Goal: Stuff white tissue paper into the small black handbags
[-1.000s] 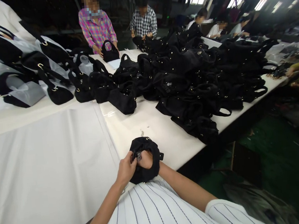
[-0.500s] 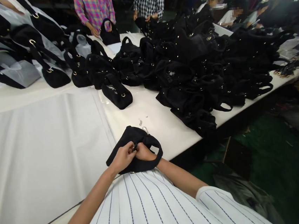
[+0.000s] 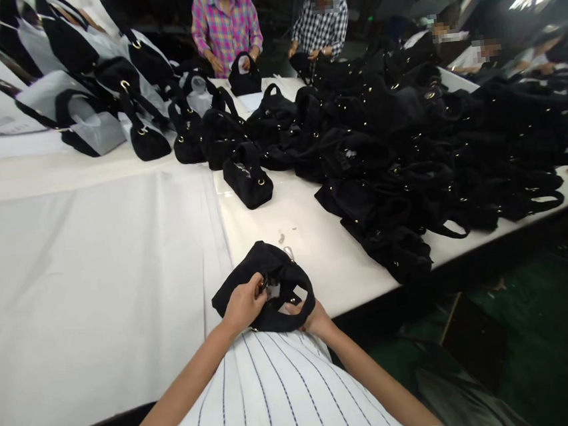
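A small black fabric handbag (image 3: 235,281) lies at the near edge of the table, its mouth facing up and a looped handle on its right. My left hand (image 3: 244,305) is closed in a pinch at the bag's opening, where a small dark, shiny part shows at the fingertips. Whitish material is visible inside the bag. Around the right side of the bag, by the handle, my right hand (image 3: 316,320) grips the edge; the handle hides part of its fingers. A metal clasp (image 3: 288,253) sits at the bag's far rim.
A black bag with gold rings (image 3: 250,184) stands just ahead. Beyond it a large heap of black bags (image 3: 382,143) spreads rightward. Bags with pale wrapping (image 3: 99,127) stand at far left, behind white sheets (image 3: 93,271). Two people (image 3: 227,27) handle bags across the table.
My right hand has come out of the bag's mouth and moved right to its edge by the handle. My left hand stays at the opening. The view has shifted, so the scene sits farther right.
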Available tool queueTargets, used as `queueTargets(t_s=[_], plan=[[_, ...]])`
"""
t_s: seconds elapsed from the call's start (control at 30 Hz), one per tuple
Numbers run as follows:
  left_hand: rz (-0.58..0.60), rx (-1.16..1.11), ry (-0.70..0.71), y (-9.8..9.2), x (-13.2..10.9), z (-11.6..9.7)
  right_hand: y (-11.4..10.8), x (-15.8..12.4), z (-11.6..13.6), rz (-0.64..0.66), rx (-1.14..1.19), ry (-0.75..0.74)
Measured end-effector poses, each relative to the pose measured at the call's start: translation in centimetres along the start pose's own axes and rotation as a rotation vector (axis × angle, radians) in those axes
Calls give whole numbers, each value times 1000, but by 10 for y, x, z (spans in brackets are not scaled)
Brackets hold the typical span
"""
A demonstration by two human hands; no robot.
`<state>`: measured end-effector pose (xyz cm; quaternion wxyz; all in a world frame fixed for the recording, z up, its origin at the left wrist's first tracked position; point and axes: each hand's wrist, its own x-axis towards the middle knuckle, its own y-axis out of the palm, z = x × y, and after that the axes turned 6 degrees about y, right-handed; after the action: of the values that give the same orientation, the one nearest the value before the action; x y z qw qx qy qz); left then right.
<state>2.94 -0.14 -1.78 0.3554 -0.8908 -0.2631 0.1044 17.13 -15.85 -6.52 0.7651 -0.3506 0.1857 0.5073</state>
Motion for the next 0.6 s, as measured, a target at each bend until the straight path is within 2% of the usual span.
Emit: queueTargets(t_s=[0.07, 0.13, 0.2, 0.27, 0.33, 0.43, 0.53, 0.6], plan=[[4, -41, -1, 0, 2, -5, 2, 6, -7, -33, 215, 137], [15, -95, 2, -1, 5, -11, 13, 16, -4, -63, 449, 176], [6, -127, -7, -2, 6, -14, 25, 25, 5, -122, 593, 96], [-43, -153, -34, -3, 6, -14, 30, 29, 17, -184, 614, -31], [-121, -220, -92, -5, 6, -10, 25, 28, 30, -249, 526, -148], [-191, -412, -224, -3, 7, -2, 8, 23, 48, -382, 234, -226], [-137, -553, -259, 9, 10, -2, -1, 25, 65, -457, -31, -305], [-76, -535, -204, 18, 14, -4, 1, 33, 73, -422, -161, -376]])
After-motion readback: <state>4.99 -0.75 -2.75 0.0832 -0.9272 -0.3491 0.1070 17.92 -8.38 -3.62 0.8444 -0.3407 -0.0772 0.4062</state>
